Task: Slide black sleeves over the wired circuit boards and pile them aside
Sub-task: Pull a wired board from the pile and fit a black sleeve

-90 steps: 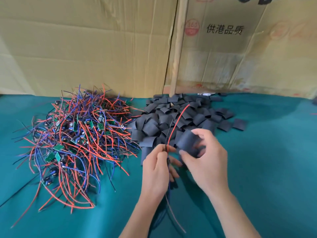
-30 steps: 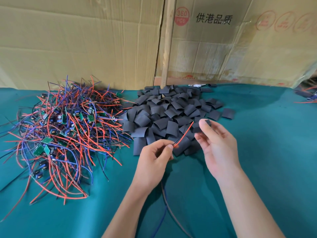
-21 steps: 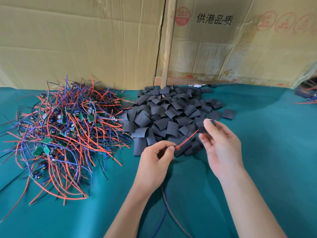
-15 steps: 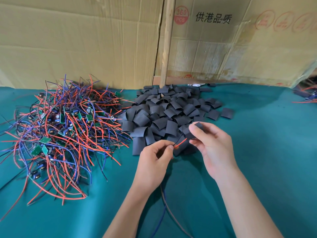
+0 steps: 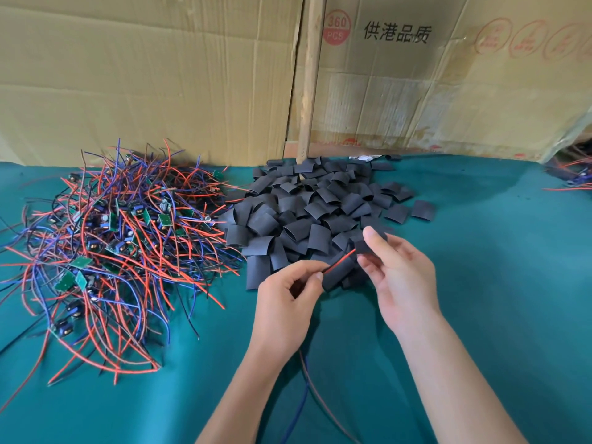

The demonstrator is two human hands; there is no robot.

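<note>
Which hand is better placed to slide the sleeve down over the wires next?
The right hand. It pinches a black sleeve right at the tip of the red wire, while the left hand pinches the wires further down, steadying them.

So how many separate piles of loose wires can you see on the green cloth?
2. The big tangle of wired boards lies at left, beside the black sleeves. A smaller wire bundle shows at the far right edge, cut off by the frame, so more may be hidden.
</note>
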